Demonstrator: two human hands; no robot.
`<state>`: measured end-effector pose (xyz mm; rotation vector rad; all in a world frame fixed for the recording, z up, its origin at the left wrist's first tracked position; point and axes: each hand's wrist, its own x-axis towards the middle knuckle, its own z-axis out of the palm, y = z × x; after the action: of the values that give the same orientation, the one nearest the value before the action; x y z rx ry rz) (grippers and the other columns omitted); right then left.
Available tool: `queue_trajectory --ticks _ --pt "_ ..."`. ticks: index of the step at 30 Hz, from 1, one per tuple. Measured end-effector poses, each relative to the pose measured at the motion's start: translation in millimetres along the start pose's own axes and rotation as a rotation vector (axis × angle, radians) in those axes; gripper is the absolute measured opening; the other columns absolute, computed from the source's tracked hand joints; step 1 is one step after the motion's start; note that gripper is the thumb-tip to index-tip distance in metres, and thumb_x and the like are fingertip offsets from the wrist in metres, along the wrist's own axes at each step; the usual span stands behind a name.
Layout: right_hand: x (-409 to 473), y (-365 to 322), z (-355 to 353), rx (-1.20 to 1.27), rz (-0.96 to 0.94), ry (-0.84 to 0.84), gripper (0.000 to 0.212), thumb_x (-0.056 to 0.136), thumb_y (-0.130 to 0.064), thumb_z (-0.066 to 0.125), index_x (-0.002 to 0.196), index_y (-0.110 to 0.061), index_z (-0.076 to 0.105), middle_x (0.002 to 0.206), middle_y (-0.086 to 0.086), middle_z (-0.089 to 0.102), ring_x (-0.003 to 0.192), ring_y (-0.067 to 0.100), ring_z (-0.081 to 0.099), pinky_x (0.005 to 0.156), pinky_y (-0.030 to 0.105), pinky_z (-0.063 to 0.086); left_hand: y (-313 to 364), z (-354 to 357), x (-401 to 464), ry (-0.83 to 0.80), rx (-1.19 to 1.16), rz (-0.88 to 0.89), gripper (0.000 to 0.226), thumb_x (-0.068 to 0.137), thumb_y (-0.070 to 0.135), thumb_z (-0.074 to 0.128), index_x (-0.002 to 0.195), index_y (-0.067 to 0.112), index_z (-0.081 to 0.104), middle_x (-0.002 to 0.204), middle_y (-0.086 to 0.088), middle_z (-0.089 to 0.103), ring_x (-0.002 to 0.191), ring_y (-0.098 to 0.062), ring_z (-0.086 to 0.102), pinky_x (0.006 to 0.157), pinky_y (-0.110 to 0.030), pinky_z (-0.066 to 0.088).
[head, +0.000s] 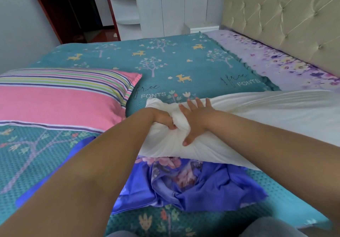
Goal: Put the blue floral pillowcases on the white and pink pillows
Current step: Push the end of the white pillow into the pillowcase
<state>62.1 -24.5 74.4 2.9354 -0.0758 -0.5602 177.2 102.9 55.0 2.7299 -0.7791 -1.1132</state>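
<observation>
A white pillow [257, 115] lies across the bed on the right. My left hand [163, 119] clutches a bunched fold of its near left end. My right hand [195, 119] rests flat on the same end with fingers spread, thumb pressed into the fabric. A crumpled blue floral pillowcase [193, 185] lies on the bed just below the pillow, partly under its edge and under my left forearm. A pink pillow with coloured stripes [60, 98] lies flat at the left, touching nothing I hold.
The bed carries a teal quilt with deer and trees [165, 62] and a purple floral sheet [276, 62] by the padded headboard [285, 19] at the right. A white wardrobe [165, 6] and an open doorway [73, 10] stand beyond the bed.
</observation>
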Motion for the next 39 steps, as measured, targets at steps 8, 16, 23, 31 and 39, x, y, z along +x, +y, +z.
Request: queue_trajectory --ticks 8,16,23,31,39 --pt "77 21 -2 0.277 -0.024 -0.042 0.142 0.054 -0.078 0.068 0.146 -0.021 -0.025 0.157 0.004 -0.018 0.146 0.023 -0.005 0.118 0.049 0.006 -10 9 18 0.082 -0.151 0.021 0.066 0.09 0.031 0.059 0.146 0.019 0.026 0.143 -0.003 0.04 0.129 -0.019 0.037 0.106 -0.028 0.028" --pt "104 29 -9 0.293 -0.023 -0.209 0.102 0.068 -0.069 0.066 0.149 -0.023 0.023 0.152 -0.004 0.027 0.138 0.017 0.029 0.114 0.03 0.02 12 15 17 0.424 0.02 -0.085 0.092 0.082 0.048 0.061 0.15 0.018 0.008 0.151 -0.011 0.03 0.137 -0.028 0.032 0.111 -0.04 0.029" --pt "42 29 -1 0.434 -0.161 -0.023 0.058 0.082 -0.046 0.067 0.132 -0.02 0.05 0.13 0.0 0.054 0.12 0.02 0.05 0.097 0.022 0.033 23 18 -15 0.721 0.362 0.099 0.117 0.068 0.065 0.066 0.148 0.03 -0.013 0.157 0.004 -0.012 0.145 -0.026 -0.005 0.114 -0.05 0.011" --pt "-46 5 17 0.129 -0.153 0.427 0.05 0.087 -0.061 0.046 0.129 -0.034 0.046 0.124 -0.005 0.06 0.118 0.022 0.053 0.089 0.031 0.032 20 28 -79 0.717 0.76 0.364 0.094 0.063 0.076 0.058 0.132 0.015 0.039 0.15 -0.004 0.033 0.146 -0.017 0.005 0.115 -0.047 -0.013" --pt "-77 11 -3 0.176 -0.179 0.401 0.064 0.085 -0.06 0.05 0.143 -0.04 0.029 0.13 -0.001 0.057 0.113 0.026 0.056 0.083 0.032 0.045 25 32 -138 0.575 0.878 0.16 0.121 0.067 0.062 0.067 0.149 0.02 -0.012 0.139 -0.014 0.039 0.133 -0.028 0.035 0.116 -0.043 -0.006"
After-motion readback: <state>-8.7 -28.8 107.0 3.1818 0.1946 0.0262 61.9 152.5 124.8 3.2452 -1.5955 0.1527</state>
